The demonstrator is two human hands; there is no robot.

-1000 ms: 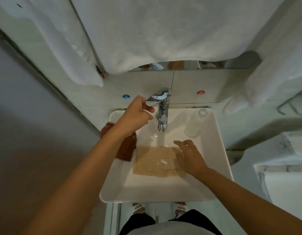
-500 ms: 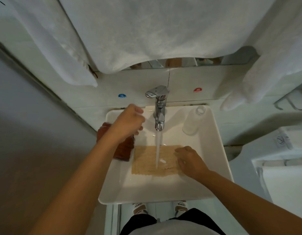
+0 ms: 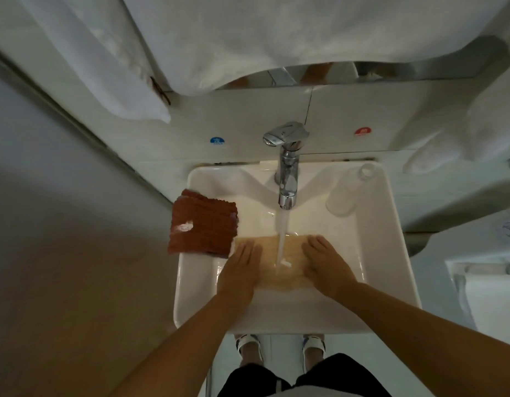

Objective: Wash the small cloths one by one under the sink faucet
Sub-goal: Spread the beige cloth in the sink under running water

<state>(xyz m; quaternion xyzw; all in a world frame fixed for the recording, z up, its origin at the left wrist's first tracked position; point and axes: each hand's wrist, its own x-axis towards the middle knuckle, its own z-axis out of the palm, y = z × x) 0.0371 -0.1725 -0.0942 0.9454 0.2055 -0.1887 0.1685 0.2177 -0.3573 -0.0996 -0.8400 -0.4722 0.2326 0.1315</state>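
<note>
Left hand (image 3: 242, 267) and right hand (image 3: 323, 265) flat, fingers straight, pinning beige cloth (image 3: 272, 253) on sink (image 3: 385, 253) floor under faucet (image 3: 288, 179) stream, seemingly against drifting; red cloths (image 3: 202, 224) waiting on left rim.

The room is a dim bathroom with pale tiled walls (image 3: 348, 107). White towels (image 3: 248, 35) hang across the top of the view, and another folded towel (image 3: 105, 70) hangs at the left. Below them runs a strip of mirror (image 3: 391, 74). A blue sticker (image 3: 217, 140) and a red sticker (image 3: 363, 131) sit on the tiles. A grey wall surface (image 3: 47, 224) fills the left side, shading to brown lower down. The floor (image 3: 279, 348) is light. A white fixture (image 3: 482, 282) stands at the right.
</note>
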